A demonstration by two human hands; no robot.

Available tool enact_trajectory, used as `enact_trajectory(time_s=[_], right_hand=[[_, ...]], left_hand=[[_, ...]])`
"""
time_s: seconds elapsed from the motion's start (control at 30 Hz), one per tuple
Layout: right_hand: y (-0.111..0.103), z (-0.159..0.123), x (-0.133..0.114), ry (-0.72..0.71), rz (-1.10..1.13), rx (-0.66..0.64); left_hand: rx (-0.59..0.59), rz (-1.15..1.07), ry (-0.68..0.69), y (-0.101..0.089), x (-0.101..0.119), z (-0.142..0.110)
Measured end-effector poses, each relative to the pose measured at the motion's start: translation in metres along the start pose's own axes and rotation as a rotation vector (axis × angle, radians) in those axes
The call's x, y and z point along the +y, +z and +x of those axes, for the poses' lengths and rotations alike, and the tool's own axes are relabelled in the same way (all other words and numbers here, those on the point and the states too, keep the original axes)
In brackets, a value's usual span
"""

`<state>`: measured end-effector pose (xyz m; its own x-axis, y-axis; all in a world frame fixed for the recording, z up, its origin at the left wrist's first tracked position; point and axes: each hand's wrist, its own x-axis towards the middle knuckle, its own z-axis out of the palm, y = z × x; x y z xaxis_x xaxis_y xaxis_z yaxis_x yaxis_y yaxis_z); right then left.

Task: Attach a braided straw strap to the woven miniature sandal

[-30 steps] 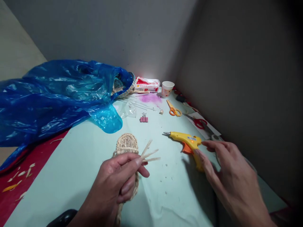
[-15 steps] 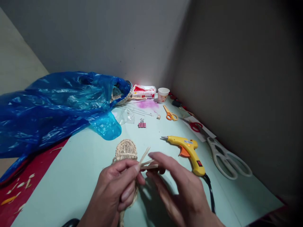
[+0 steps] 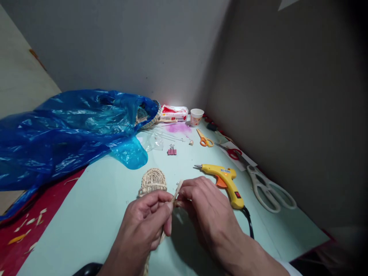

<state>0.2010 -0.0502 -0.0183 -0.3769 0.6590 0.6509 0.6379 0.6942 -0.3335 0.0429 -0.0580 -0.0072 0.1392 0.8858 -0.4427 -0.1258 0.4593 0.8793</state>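
Observation:
A small oval woven straw piece [image 3: 152, 180] lies on the pale green table [image 3: 94, 207] in front of me. My left hand [image 3: 146, 226] is closed on its near end, thumb and fingers pinched at its right edge. Loose straw strands [image 3: 177, 190] stick out to the right there. My right hand [image 3: 207, 214] has its fingers closed on those strands, right beside my left fingertips. A yellow hot glue gun [image 3: 222, 179] lies just right of my right hand, nozzle pointing left, its black cord running toward me.
A crumpled blue plastic bag [image 3: 66, 130] fills the left, covering a woven basket [image 3: 149, 115]. At the back lie a red-white packet [image 3: 174, 112], a paper cup [image 3: 196, 116], orange scissors [image 3: 204, 138], a pink binder clip [image 3: 171, 150]; white shears [image 3: 267, 188] and red scissors [image 3: 234, 152] along the right wall.
My right hand left the glue gun's handle, swung left across the table and closed on the straw strands beside my left hand. The view dipped slightly; my left hand kept its hold.

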Motion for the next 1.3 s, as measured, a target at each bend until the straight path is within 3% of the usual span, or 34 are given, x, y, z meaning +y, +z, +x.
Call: enact_trajectory(time_s=[0.17,0.33,0.5,0.63,0.87,1.1,1.3], right_hand=[[0.000,-0.002,0.001,0.091,0.196,-0.099],[-0.011,0.006,-0.002,0.336,0.401,-0.210],[-0.005,0.005,-0.001,0.508,0.678,-0.186],[-0.003,0.001,0.001,0.564,0.780,-0.202],[-0.009,0.006,0.007,0.601,0.785,-0.351],[-0.005,0.009,0.005,0.594,0.789,-0.207],[-0.007,0.005,0.003,0.650,0.761,-0.155]], left_hand=[[-0.049,0.125,0.012,0.003,0.004,-0.004],[0.027,0.166,0.157,0.004,0.001,-0.006],[0.110,0.160,0.186,-0.003,-0.004,0.000],[0.164,0.103,0.205,-0.004,-0.004,0.005],[0.098,0.091,0.155,-0.002,-0.003,0.005],[0.021,0.071,0.109,-0.001,-0.006,0.005],[-0.006,-0.113,0.028,0.004,-0.003,0.004]])
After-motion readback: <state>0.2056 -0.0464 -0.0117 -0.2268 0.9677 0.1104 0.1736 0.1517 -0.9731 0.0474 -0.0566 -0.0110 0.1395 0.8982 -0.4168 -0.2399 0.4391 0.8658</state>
